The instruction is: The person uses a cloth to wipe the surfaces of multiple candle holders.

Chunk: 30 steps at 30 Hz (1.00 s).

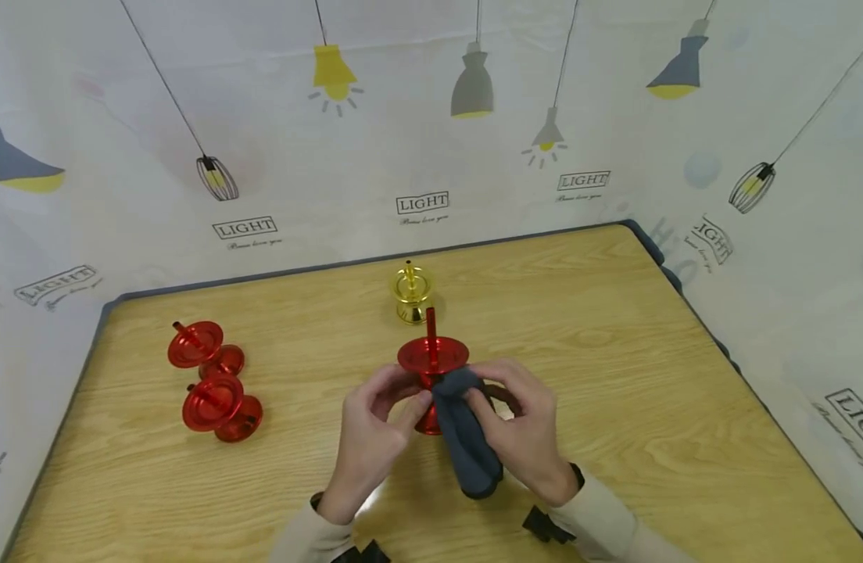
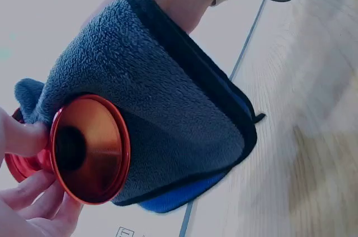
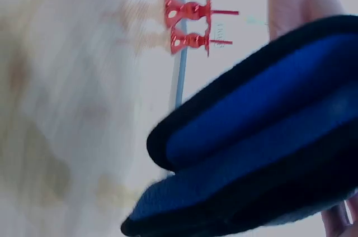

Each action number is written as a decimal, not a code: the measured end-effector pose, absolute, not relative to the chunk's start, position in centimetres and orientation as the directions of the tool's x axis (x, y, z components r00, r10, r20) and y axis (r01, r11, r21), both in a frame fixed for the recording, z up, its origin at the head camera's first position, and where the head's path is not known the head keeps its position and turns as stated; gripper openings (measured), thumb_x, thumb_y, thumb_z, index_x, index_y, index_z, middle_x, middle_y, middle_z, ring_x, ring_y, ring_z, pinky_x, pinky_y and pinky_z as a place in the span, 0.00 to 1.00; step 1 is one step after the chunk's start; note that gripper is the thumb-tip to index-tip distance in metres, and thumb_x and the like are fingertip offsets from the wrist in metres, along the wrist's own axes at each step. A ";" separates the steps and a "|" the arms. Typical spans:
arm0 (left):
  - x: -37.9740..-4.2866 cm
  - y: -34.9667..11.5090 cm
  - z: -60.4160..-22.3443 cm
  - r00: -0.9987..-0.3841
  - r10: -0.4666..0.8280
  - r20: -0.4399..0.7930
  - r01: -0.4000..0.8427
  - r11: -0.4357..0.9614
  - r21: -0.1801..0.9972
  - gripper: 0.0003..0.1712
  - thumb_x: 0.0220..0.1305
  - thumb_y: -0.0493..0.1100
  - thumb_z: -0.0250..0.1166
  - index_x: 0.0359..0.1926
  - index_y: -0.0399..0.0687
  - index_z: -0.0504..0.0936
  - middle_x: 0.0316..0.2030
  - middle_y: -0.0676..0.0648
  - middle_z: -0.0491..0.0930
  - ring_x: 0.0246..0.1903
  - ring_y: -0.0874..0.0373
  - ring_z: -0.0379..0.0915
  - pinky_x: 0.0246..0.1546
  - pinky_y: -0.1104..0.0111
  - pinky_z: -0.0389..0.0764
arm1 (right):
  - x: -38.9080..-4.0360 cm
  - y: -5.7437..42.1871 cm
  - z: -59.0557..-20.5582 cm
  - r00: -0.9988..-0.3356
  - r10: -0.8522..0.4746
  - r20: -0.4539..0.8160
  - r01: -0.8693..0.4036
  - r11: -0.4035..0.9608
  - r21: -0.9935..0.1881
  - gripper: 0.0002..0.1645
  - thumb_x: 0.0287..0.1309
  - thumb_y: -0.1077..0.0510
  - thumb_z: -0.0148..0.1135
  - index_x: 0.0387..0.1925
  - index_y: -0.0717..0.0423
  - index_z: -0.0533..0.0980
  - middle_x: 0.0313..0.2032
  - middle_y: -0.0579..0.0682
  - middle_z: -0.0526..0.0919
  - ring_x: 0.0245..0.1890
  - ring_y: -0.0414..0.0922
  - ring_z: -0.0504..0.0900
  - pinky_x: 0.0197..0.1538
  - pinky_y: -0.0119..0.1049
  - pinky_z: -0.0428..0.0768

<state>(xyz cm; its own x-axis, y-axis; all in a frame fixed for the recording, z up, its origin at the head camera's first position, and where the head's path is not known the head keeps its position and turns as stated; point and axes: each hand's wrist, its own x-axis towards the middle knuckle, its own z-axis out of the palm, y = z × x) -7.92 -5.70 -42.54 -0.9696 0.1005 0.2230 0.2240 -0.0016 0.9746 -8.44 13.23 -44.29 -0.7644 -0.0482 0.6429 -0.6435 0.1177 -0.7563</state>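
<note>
A shiny red candle holder [image 1: 433, 356] with a wide dish and a thin upright stem is held up in front of me. My left hand [image 1: 378, 438] grips its narrow waist from the left; in the left wrist view its hollow round base [image 2: 92, 150] faces the camera. My right hand [image 1: 519, 422] pinches a folded grey-blue cloth [image 1: 467, 438] against the holder's right side, just below the dish. The cloth hangs down with dark edging, and its bright blue inner face [image 3: 263, 103] shows in the right wrist view.
Two more red candle holders [image 1: 216, 403] stand close together at the left of the wooden table [image 1: 671, 375]. A gold candle holder [image 1: 412, 293] is behind the held one. A white printed curtain [image 1: 375, 148] borders the table's back and sides.
</note>
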 end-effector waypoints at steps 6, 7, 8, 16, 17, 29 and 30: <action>-8.5 -6.0 -42.7 -0.960 0.158 0.233 0.236 -0.001 0.972 0.19 0.56 0.29 0.74 0.50 0.34 0.83 0.45 0.37 0.85 0.42 0.58 0.84 0.49 0.67 0.85 | -8.4 13.5 -44.2 -0.775 -0.064 0.629 -0.632 0.079 -0.771 0.17 0.54 0.79 0.67 0.44 0.64 0.83 0.40 0.59 0.85 0.44 0.38 0.86 0.43 0.31 0.87; -8.6 -6.2 -42.8 -0.956 0.186 0.226 0.226 -0.020 0.974 0.20 0.57 0.30 0.74 0.51 0.33 0.83 0.45 0.37 0.85 0.42 0.59 0.84 0.48 0.68 0.85 | -8.4 13.6 -44.2 -0.792 -0.071 0.606 -0.609 0.047 -0.791 0.17 0.54 0.79 0.66 0.44 0.65 0.82 0.41 0.57 0.85 0.44 0.38 0.86 0.43 0.32 0.87; -8.8 -6.5 -43.0 -0.951 0.221 0.217 0.212 -0.044 0.976 0.20 0.58 0.31 0.74 0.52 0.32 0.82 0.46 0.38 0.85 0.43 0.60 0.84 0.48 0.69 0.85 | -8.4 13.7 -44.3 -0.811 -0.082 0.580 -0.582 0.011 -0.813 0.16 0.55 0.80 0.65 0.45 0.66 0.82 0.42 0.55 0.85 0.45 0.39 0.86 0.44 0.33 0.87; -9.0 -7.5 -43.5 -0.922 0.355 0.154 0.121 -0.113 0.986 0.23 0.65 0.39 0.70 0.55 0.26 0.80 0.48 0.40 0.84 0.45 0.62 0.83 0.48 0.72 0.83 | -8.2 14.3 -44.2 -0.910 -0.148 0.388 -0.367 -0.154 -0.918 0.11 0.63 0.73 0.63 0.47 0.72 0.79 0.46 0.42 0.86 0.47 0.39 0.87 0.44 0.31 0.86; -9.0 -7.5 -43.4 -0.932 0.327 0.153 0.129 -0.094 0.987 0.22 0.64 0.37 0.71 0.54 0.26 0.80 0.47 0.38 0.84 0.44 0.63 0.83 0.47 0.72 0.83 | -8.2 14.2 -44.2 -0.915 -0.135 0.381 -0.362 -0.146 -0.921 0.11 0.63 0.73 0.63 0.48 0.72 0.79 0.46 0.42 0.86 0.47 0.39 0.87 0.45 0.32 0.86; -8.7 -7.1 -42.9 -0.970 0.163 0.181 0.187 0.025 0.982 0.21 0.55 0.32 0.76 0.51 0.36 0.84 0.45 0.36 0.86 0.39 0.62 0.84 0.45 0.69 0.85 | -8.8 12.9 -44.5 -0.825 -0.099 0.557 -0.561 0.028 -0.827 0.16 0.56 0.78 0.66 0.46 0.65 0.82 0.42 0.57 0.85 0.45 0.38 0.86 0.43 0.34 0.87; -8.7 -7.3 -43.0 -0.971 0.169 0.170 0.174 0.010 0.985 0.21 0.56 0.32 0.76 0.52 0.35 0.83 0.46 0.36 0.86 0.39 0.62 0.84 0.45 0.70 0.85 | -8.9 12.9 -44.4 -0.836 -0.111 0.537 -0.541 0.009 -0.841 0.16 0.56 0.78 0.66 0.46 0.66 0.82 0.43 0.55 0.85 0.46 0.38 0.86 0.43 0.34 0.87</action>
<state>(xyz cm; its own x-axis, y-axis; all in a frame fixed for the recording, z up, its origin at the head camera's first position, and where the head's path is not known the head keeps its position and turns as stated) -8.72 -7.32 -42.98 -0.9709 0.1688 0.1699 0.1740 0.0101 0.9847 -8.88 12.92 -44.42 -0.8361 -0.1113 0.5372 -0.5413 0.0086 -0.8408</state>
